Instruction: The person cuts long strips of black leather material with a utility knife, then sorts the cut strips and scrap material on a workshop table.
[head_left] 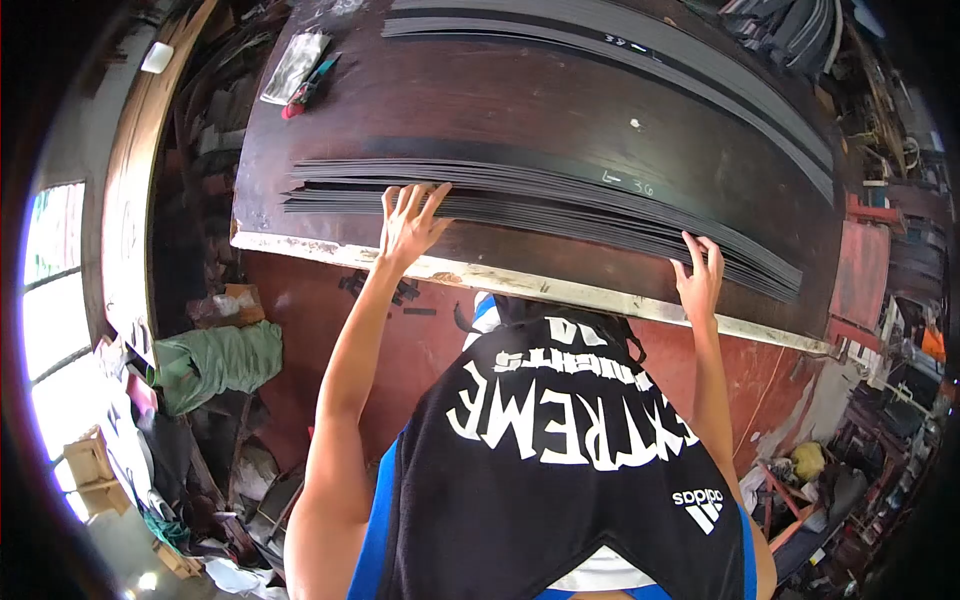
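Note:
A long stack of thin dark grey strips lies across the near part of a dark tabletop. Its layers fan apart a little at the left end, with a gap partway through. My left hand grips the near edge of the stack left of its middle, fingertips over the upper layers by that gap. Toward the stack's right end, my right hand has bent fingers and thumb on the same near edge. The undersides of both hands are hidden. Chalk-like writing, apparently "L 36", marks the top strip.
Another stack of strips runs along the far side of the table. A silvery packet and a red-and-green tool lie at the far left. Below the pale table edge is a red floor; clutter and a green bundle surround it.

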